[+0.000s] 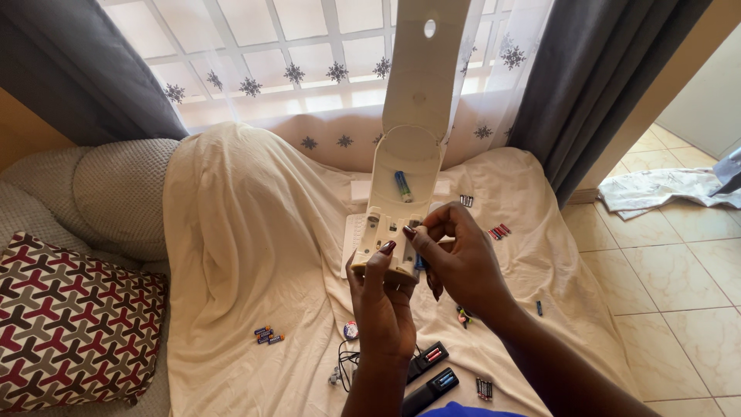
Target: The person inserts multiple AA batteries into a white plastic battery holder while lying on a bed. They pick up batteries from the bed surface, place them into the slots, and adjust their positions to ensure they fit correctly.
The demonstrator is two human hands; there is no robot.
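the left hand (384, 297) is gripping the near end of a white device (409, 166); the right hand (455, 259) is pinching a blue battery (420, 262) at its open compartment.

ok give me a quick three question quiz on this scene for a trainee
1. True or false: a blue battery lies in the open compartment of the white device.
2. Which hand steadies the lower end of the device? A) left hand B) right hand
3. Fill in: the two dark remotes with open battery bays lie on the cream ____.

Key: 1 true; 2 A; 3 sheet. The right hand pinches something small at the device's battery slots; what it is cannot be told.
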